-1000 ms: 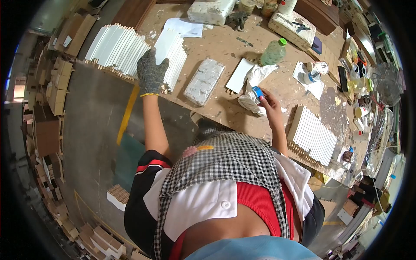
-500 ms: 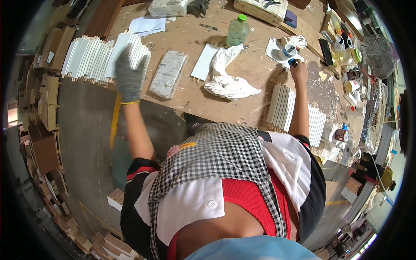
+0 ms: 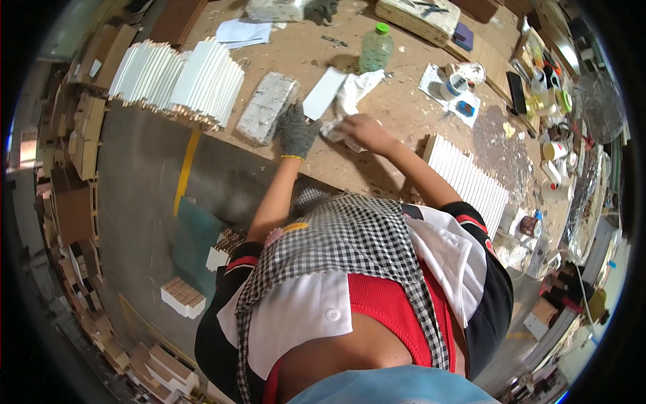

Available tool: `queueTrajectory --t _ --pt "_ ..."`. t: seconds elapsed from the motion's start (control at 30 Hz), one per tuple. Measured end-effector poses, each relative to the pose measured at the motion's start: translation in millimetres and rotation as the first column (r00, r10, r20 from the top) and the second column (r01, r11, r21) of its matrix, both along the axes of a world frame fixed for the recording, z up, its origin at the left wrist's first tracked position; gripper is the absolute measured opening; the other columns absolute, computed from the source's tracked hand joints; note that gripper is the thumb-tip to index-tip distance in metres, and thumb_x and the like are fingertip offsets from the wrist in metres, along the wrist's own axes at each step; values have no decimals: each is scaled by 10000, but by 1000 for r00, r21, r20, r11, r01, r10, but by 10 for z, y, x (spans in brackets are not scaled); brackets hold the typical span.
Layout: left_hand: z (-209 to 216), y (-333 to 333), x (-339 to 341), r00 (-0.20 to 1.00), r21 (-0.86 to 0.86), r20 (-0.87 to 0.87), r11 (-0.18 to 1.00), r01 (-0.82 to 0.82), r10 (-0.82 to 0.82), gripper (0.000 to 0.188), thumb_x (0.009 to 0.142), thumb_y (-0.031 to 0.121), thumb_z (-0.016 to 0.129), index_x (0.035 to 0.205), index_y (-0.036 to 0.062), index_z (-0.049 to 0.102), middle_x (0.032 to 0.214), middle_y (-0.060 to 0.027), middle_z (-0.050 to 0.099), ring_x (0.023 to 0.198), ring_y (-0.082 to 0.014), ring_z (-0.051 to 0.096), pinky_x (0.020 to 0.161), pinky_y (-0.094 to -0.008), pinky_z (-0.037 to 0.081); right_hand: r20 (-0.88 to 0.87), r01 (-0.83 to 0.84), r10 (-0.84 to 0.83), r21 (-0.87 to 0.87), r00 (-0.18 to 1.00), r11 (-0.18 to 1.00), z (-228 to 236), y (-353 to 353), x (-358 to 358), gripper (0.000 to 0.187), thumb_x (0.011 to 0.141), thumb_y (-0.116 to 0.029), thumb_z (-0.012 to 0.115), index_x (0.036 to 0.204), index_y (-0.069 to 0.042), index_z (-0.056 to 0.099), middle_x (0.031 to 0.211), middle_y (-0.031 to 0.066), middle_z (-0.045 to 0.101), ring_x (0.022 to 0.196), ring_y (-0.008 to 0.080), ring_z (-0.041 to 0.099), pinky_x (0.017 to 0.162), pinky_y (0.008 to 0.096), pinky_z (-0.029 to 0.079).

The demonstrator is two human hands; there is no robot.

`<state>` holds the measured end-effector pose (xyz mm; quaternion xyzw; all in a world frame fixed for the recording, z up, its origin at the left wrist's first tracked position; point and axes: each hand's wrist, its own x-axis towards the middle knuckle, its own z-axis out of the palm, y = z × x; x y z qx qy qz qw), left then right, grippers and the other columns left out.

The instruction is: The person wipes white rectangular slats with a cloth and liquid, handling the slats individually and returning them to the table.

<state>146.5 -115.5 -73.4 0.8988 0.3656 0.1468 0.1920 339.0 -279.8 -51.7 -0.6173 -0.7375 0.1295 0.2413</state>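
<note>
My left hand (image 3: 298, 131), in a grey knit glove, is at the table's near edge, its fingers closed on the near end of a white panel (image 3: 325, 93). The panel lies slanted, its far end pointing away to the right. My bare right hand (image 3: 367, 132) is just to the right, fingers curled into a crumpled white cloth (image 3: 351, 94). Part of the cloth is hidden under that hand. Left of my gloved hand lies a paint-smeared whitish block (image 3: 267, 108).
Stacked white panels stand on edge at the left (image 3: 205, 81) and the right (image 3: 464, 175). A green-capped bottle (image 3: 376, 48) stands behind the cloth. Toward the right are a small tub (image 3: 453, 86), a blue-and-red item (image 3: 465, 108) on paper and a dark phone-like slab (image 3: 517, 93).
My left hand has come from the left stack to the white panel, which has turned slightly. My right hand has left the small item by the tub and bunched the cloth.
</note>
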Motion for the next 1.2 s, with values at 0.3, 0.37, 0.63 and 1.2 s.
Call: queueTrajectory --t 0.3,0.37,0.63,1.2 --pt "666 354 -852 937 231 349 970 -70 -15 680 815 248 787 1374 -5 494 1249 -277 554 1096 -426 583 944 -509 508 -808 575 -559 -372 186 729 1174 -25 268 436 1012 -285 580 1351 -12 562 1163 117 673 988 207 644 862 311 511" --pt "388 544 -1057 841 -49 522 990 -134 140 752 798 264 819 1410 -9 476 1224 -261 569 1110 -409 581 947 -503 504 -816 629 -547 -328 187 705 1253 269 107 474 992 -356 628 1310 -8 578 1129 121 667 1035 205 644 881 323 525" --pt "197 599 -1035 930 175 353 970 -169 98 811 767 45 811 1488 14 441 1264 -231 601 1164 -340 600 973 -439 522 -220 171 -112 272 969 947 475 1544 -1317 329 953 -293 685 1165 -47 635 1269 164 645 1178 342 618 1065 516 455" --pt "-116 700 -901 735 -207 643 973 -102 214 981 707 287 905 1515 31 410 1298 -242 542 1175 -396 546 976 -508 486 -262 710 -674 71 691 700 -217 1837 -106 196 1021 -129 504 1027 4 649 1053 244 672 905 450 611 795 481 508"
